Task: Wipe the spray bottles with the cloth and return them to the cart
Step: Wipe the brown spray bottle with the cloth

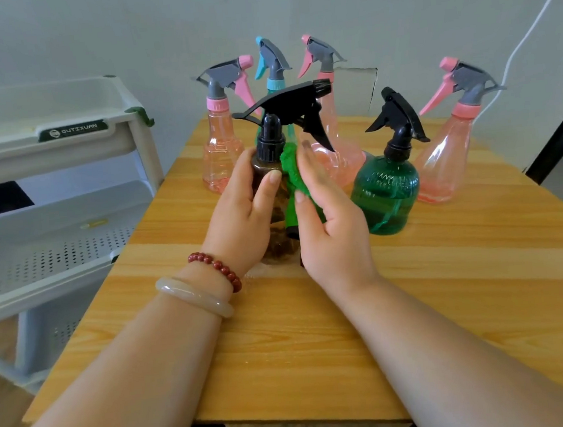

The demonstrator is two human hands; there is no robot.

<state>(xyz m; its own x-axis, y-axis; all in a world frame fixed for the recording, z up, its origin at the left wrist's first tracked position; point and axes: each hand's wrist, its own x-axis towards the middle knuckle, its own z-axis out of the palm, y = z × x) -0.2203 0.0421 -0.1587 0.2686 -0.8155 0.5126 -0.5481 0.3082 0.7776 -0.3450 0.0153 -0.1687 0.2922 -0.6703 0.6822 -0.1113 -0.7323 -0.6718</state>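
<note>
Brown spray bottle (266, 168): upright, gripped by left hand (239, 215); green cloth (292, 169) pinched in right hand (333, 232), pressed to its right side

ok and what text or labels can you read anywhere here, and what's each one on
"QUTIXUAN": white letters on the dark label on the front rim of the white cart, top tray.
Round logo just left of that word, on the same label: too small to read.
Raised marks on the shoulder of the green spray bottle: too blurred to tell whether they are text.
</note>
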